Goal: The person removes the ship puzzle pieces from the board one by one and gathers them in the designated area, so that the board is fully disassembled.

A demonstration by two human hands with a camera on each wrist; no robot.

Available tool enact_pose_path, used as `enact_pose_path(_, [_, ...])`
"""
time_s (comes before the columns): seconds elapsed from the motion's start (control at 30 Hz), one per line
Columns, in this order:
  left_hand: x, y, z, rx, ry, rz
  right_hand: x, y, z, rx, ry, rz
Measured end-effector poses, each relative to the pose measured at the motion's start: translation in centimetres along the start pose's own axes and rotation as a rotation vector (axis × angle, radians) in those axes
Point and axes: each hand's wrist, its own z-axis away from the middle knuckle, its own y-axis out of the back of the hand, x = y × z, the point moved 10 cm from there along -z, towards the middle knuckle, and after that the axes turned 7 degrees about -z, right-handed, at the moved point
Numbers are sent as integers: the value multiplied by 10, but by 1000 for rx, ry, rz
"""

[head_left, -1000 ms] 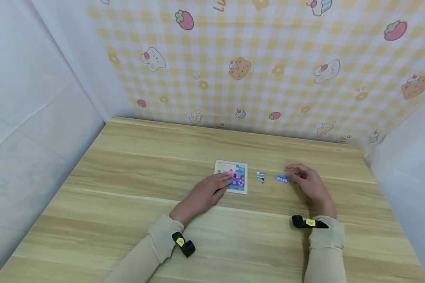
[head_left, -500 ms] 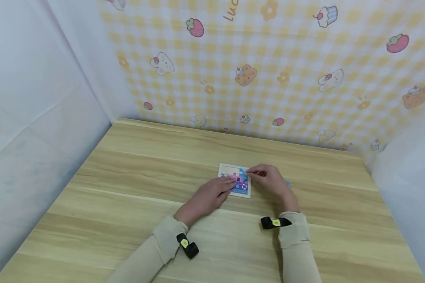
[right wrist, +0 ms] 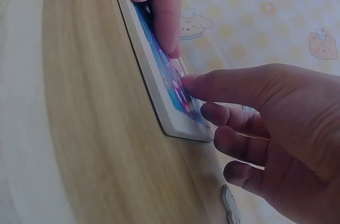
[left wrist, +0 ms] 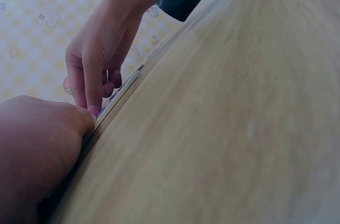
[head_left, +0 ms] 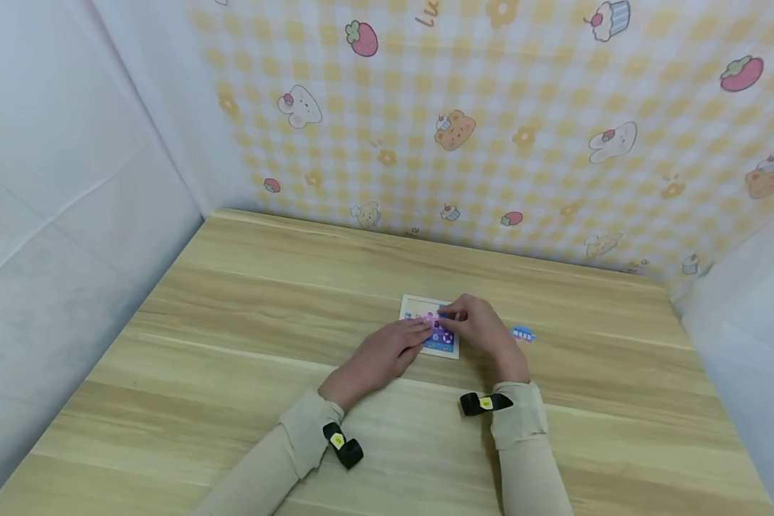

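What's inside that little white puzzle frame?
Blue and purple puzzle artwork and a pale patch show inside the white frame; the left hand and right hand hide parts, and what's under them can't be seen.

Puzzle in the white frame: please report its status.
Left hand rests on puzzle. Right hand over its right part, grip unclear. Loose piece to the right, apparently not blocking.
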Motion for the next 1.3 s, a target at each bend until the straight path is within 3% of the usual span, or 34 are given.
enact_pose_path(0.47, [-2,-2,-3,-19,13,7,0,2,-4,27,-28,-27])
enact_pose_path(0.93, [-1,-1,-2,-25,11,13,-1,4,-1,37,49,-31])
enact_pose_path(1.13, [-1,2,-2,-13,14,10,3,15,2,104,27,-103])
enact_pose_path(1.3, [-3,0,-2,-14,15,17,14,44,18,238,-13,-212])
